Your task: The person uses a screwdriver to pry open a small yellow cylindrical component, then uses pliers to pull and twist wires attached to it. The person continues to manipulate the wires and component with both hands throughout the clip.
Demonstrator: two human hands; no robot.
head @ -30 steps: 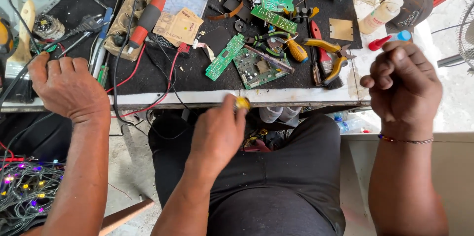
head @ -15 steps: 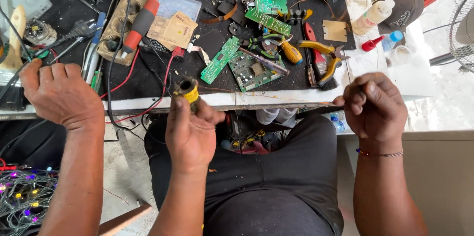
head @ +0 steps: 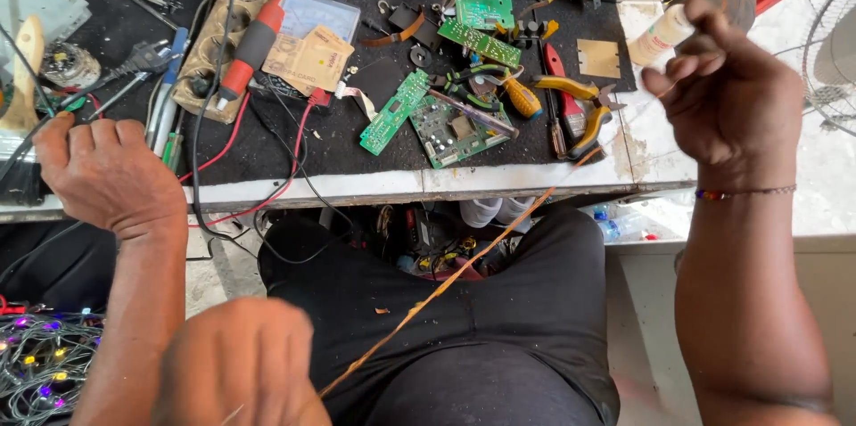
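L hand (head: 107,176) on bench (head: 374,185) edge; R hand (head: 731,96) raised nr thin wire (head: 464,270).

The person sitting at the bench is wearing plain black cloth trousers (head: 499,346), the fabric creasing a little across the lap and carrying a small pale speck on one thigh. A thin thread bracelet with a few small red and blue beads (head: 744,192) is circling the wrist below the right hand (head: 731,96). Both forearms are showing bare to the frame's edge.
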